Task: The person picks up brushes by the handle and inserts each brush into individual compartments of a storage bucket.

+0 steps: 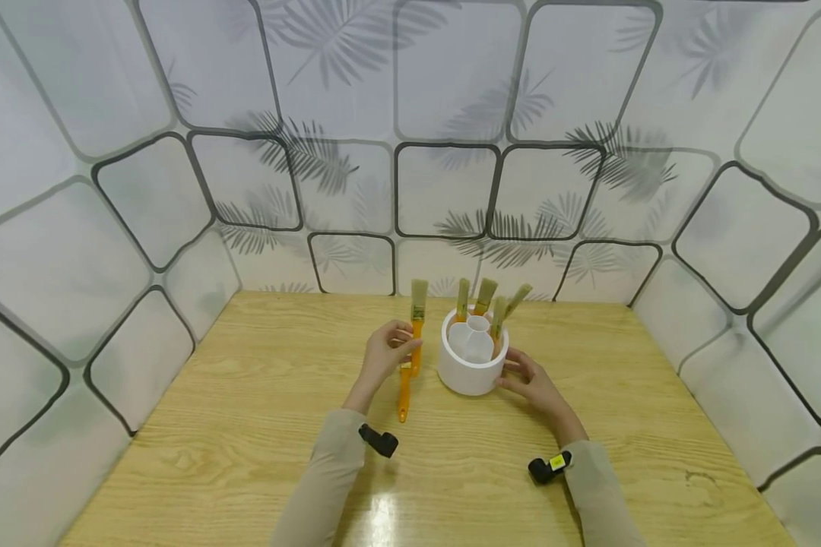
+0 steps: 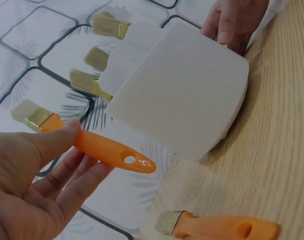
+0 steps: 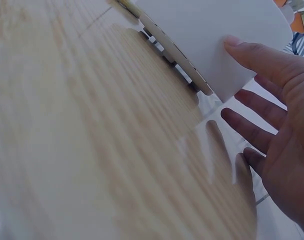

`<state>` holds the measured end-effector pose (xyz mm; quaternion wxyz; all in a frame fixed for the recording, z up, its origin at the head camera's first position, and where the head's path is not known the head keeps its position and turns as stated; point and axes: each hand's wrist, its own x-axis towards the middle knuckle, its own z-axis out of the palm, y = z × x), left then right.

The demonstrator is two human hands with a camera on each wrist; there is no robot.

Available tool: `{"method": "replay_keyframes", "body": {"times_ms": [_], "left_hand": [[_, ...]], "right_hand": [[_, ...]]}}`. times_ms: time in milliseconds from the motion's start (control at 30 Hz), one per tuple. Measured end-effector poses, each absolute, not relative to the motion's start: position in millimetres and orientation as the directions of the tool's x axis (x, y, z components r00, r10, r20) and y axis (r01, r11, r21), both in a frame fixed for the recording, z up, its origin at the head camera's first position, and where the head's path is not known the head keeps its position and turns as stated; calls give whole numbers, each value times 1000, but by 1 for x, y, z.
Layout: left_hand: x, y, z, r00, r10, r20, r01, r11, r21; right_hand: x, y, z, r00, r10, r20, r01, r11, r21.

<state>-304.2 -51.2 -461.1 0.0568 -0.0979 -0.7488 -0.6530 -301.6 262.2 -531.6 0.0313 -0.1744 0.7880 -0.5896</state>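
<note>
My left hand (image 1: 386, 353) pinches the orange handle of a paintbrush (image 1: 417, 338) between thumb and fingers, bristles pointing up. In the left wrist view the handle's end with its hole sticks out past the fingers. Just to the right stands a round white divided organizer (image 1: 468, 378) with several orange-handled paintbrushes upright in it, around a small central cup (image 1: 478, 324). My right hand (image 1: 530, 380) is at the organizer's right side, its thumb (image 3: 242, 52) resting on the wall and the other fingers spread. A second loose paintbrush (image 1: 404, 399) lies on the table below the left hand.
The wooden table (image 1: 246, 425) runs back to a patterned wall covering (image 1: 445, 190), which also encloses the left and right sides. A small black wrist camera (image 1: 379, 441) sits on the left sleeve, another camera (image 1: 547, 467) on the right.
</note>
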Motion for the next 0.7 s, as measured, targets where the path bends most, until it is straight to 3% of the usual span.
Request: {"method": "replay_keyframes", "body": {"times_ms": [700], "left_hand": [[-310,-39,-450,-958,65,279,285,102,953]], "right_hand": [[-303,263,-537,-948,-288,135,-213,260,-942]]}}
